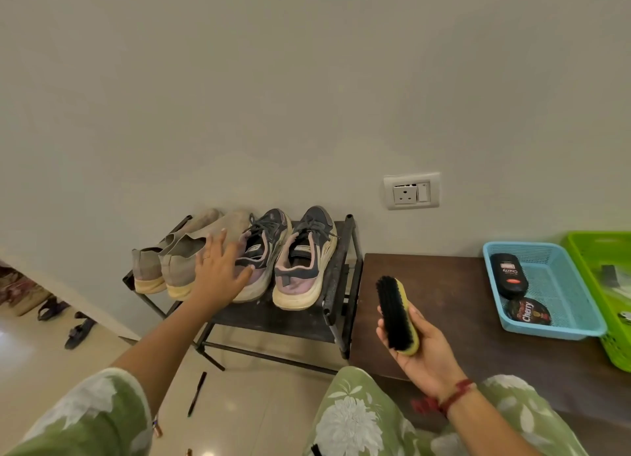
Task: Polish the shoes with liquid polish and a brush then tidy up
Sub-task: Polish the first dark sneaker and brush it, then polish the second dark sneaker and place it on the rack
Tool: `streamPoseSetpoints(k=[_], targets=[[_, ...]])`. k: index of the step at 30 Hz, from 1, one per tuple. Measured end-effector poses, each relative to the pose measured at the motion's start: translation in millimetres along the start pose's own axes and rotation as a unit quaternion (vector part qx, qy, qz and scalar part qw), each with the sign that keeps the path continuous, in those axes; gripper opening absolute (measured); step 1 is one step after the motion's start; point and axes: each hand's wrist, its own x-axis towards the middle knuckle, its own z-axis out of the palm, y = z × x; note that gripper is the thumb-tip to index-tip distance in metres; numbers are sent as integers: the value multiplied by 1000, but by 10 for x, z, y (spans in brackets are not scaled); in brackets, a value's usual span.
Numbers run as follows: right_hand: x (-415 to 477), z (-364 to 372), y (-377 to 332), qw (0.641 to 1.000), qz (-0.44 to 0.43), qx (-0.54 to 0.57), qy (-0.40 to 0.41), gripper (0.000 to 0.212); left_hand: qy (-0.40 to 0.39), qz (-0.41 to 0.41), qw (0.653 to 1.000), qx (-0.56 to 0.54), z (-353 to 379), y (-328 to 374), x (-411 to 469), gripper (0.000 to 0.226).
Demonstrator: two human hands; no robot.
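Four shoes stood heels outward on a dark metal rack point(290, 322) against the wall: a beige pair point(177, 261) to the left, a grey-and-pink pair of sneakers point(307, 267) beside it. Right of the rack, a brown table point(444, 305) carried a blue basket point(560, 329) holding a black liquid polish bottle point(508, 275) and a round polish tin point(528, 313). The left hand point(220, 264) reached out with fingers spread wide, over the inner beige shoe and the neighbouring sneaker, gripping nothing. The right hand point(421, 344) clasped a yellow-backed brush point(397, 315), bristles facing left.
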Motion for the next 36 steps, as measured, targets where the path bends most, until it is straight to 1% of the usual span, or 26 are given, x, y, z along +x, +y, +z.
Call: streamPoseSetpoints(k=[1, 3, 5, 6, 9, 12, 15, 16, 17, 19, 20, 21, 22, 23, 24, 26, 30, 34, 36], targets=[[20, 19, 10, 1000, 4, -4, 4, 58, -31, 1, 1000, 4, 18, -4, 10, 66], [79, 0, 44, 1000, 8, -8, 12, 52, -79, -13, 997, 1, 61, 21, 29, 76], [103, -12, 55, 1000, 6, -13, 14, 46, -108, -58, 991, -54, 100, 45, 77, 85], [109, -27, 58, 1000, 4, -14, 15, 43, -109, -78, 987, -85, 115, 54, 102, 86], [133, -81, 32, 999, -3, -29, 16, 43, -73, -83, 989, -103, 127, 74, 145, 79], [145, -133, -2, 999, -11, -37, 22, 37, -24, -75, 988, -131, 107, 117, 86, 80], [157, -194, -46, 999, -16, -34, 28, 36, -1, -73, 989, -129, 52, 163, -11, 78], [152, -199, -60, 999, -16, -35, 26, 37, 6, -72, 989, -126, 19, 169, -41, 74], [143, -191, -73, 999, -15, -35, 25, 43, 19, -70, 990, -122, -30, 168, -67, 69], [125, -173, -91, 998, -12, -52, 26, 78, 54, -59, 989, -127, -144, 144, -106, 55], [110, -169, -88, 998, -12, -58, 23, 88, 74, -53, 987, -132, -216, 135, -130, 53], [91, -151, -84, 998, -10, -61, 18, 80, 93, -46, 985, -136, -300, 131, -154, 54], [64, -131, -82, 998, -10, -56, 10, 63, 114, -39, 983, -138, -396, 145, -177, 54], [36, -113, -78, 999, -10, -47, 5, 51, 135, -34, 981, -136, -508, 178, -201, 52], [18, -105, -74, 999, -7, -49, 0, 47, 156, -30, 978, -135, -616, 218, -220, 48], [-21, -102, -71, 999, 0, -53, -7, 45, 177, -19, 974, -140, -804, 337, -274, 43], [-165, -65, -120, 999, -6, -53, 8, 46, 181, 0, 967, -181, -985, 702, -412, 36], [-359, -100, -276, 998, -36, -58, -9, 41, 150, 22, 956, -250, -926, 1160, -662, 30], [-487, -136, -376, 997, -55, -57, -16, 36, 133, 37, 944, -299, -797, 1381, -862, 29]])
